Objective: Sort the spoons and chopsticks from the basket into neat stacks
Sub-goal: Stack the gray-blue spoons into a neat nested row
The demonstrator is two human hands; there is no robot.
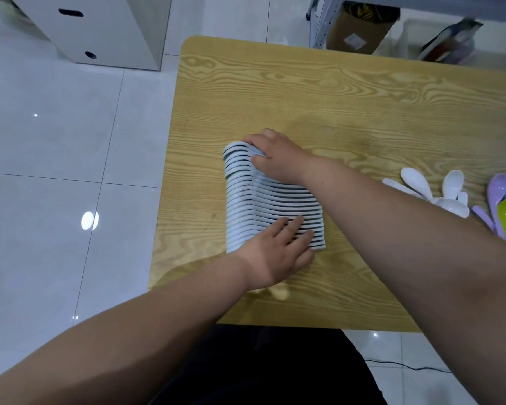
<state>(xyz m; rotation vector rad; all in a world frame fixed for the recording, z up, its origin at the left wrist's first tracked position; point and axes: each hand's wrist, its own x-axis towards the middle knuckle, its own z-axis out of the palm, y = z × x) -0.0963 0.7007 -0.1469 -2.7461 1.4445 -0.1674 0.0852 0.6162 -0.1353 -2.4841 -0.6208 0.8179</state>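
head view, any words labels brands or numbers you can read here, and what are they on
No text here can be read.
Too small and blurred: the sticker on the cardboard box.
Blurred: the print on the dark packet behind the table.
No text shows on the stack of spoons.

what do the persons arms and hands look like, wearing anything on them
Both arms are bare as far up as the picture shows, with no sleeves in view. The left hand and the right hand wear no gloves, and no watch, bracelet or ring shows on the sides visible. Dark clothing covers the lap below.
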